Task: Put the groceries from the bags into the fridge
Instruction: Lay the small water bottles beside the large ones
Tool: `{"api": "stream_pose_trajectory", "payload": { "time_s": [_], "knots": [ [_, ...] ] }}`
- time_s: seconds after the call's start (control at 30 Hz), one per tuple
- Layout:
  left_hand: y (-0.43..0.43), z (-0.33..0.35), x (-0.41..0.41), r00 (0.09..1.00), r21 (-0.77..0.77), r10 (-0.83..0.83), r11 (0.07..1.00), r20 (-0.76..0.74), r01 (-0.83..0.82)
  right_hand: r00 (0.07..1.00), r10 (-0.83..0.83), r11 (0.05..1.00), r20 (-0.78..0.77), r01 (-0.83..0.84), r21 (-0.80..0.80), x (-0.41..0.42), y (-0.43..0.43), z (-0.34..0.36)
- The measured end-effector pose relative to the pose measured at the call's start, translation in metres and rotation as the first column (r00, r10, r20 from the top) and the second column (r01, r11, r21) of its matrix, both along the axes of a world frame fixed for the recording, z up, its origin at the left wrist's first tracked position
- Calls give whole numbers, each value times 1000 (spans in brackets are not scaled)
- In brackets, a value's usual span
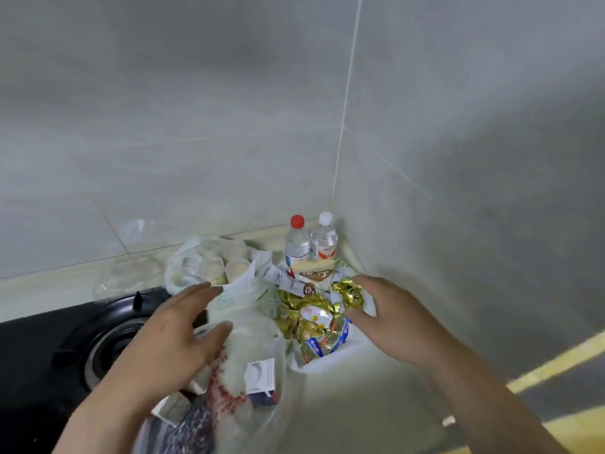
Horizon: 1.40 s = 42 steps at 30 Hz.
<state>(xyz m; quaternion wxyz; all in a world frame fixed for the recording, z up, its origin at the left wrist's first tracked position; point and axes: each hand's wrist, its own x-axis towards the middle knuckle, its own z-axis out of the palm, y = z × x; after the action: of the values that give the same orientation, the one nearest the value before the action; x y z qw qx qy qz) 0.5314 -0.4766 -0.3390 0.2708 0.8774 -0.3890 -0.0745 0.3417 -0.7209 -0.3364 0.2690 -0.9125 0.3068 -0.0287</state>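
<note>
Unpacking looks barely begun, by our reading: the white bag (327,367) at lower centre sits heaped with wrapped snacks on the bench (343,414), and we see no fridge anywhere. Right hand (393,322): grip closed round a gold packet (348,294) at the bag's upper edge. Left hand (183,329): grip open, fingers straight, over a clear bag (242,339) holding a small carton (260,376). Above these, a red-capped bottle (296,247) and a white-capped bottle (324,244) stand in the tiled corner, with a sandwich wedge (312,271) just below. A bag of pale round items (203,260), perhaps buns, lies centre left. A black hob (98,339) crowds the lower left. Blur hides finer detail.
</note>
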Motion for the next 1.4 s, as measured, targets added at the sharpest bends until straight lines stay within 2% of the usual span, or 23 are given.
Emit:
{"api": "stream_pose_trajectory", "payload": {
  "time_s": [0.1, 0.2, 0.33, 0.5, 0.6, 0.73, 1.03, 1.17, 1.4],
  "knots": [
    [-43, 2, 4, 997, -78, 8, 997, -71, -13, 999, -23, 999, 42, 21, 33, 23, -34, -2],
    [-86, 3, 18, 976, -148, 36, 987, -216, -69, 998, -47, 995, 47, 42, 92, 47, -57, -7],
    [-147, -13, 58, 947, -144, 30, 986, -319, -80, 989, -112, 976, 99, 91, 197, 83, -79, -11],
    [-215, -45, 96, 848, -175, -13, 980, -529, -94, 968, -212, 941, 137, 165, 295, 130, -107, -27],
    [-246, -64, 112, 795, -137, 3, 985, -607, -108, 955, -260, 917, 143, 198, 346, 159, -123, -45],
    [-266, -91, 120, 830, -162, -41, 985, -556, -60, 950, -269, 915, 156, 201, 351, 184, -136, -71],
    [-269, -123, 123, 813, -214, -61, 973, -580, -80, 945, -301, 877, 126, 223, 426, 194, -149, -103],
    [-273, -126, 122, 823, -211, -26, 971, -568, -115, 950, -293, 889, 111, 227, 397, 198, -148, -109],
    [-270, -122, 121, 833, -254, -15, 955, -553, -151, 925, -340, 896, 172, 263, 357, 198, -150, -112]
  ]
}}
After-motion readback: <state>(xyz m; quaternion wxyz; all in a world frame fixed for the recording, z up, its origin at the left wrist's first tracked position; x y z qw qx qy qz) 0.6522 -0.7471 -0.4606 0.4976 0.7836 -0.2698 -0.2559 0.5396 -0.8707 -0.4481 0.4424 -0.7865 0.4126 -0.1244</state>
